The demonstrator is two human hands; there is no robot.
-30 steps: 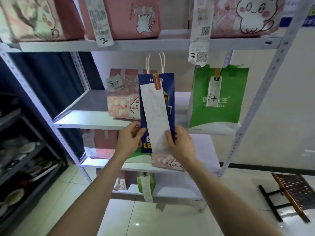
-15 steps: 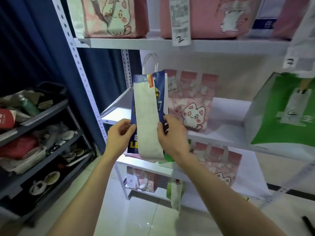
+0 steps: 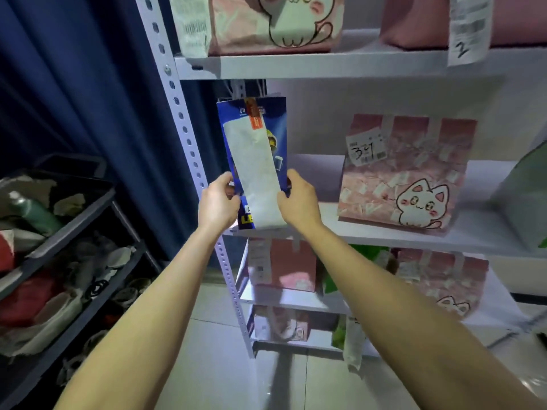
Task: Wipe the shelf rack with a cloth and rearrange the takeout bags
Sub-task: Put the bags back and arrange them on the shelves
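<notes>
A tall blue takeout bag (image 3: 276,122) with a long white receipt down its front stands upright at the left end of the middle shelf (image 3: 384,235) of the white rack. My left hand (image 3: 217,204) grips its left side and my right hand (image 3: 297,199) grips its right side, low down. To the right on the same shelf stands a pink cat-print bag (image 3: 405,173) with a tag marked 3-4. A green bag (image 3: 524,196) shows at the right edge. No cloth is in view.
The upper shelf (image 3: 325,65) carries pink bags, one with a receipt marked 2 (image 3: 467,31). Lower shelves hold more pink and green bags (image 3: 281,264). The perforated rack post (image 3: 183,119) runs beside the blue bag. A dark cart (image 3: 59,255) of clutter stands left, before a blue curtain.
I have carried the blue bag leftward along the middle shelf, past the pink cat bag, to the left end by the post. The view has swung left with it.
</notes>
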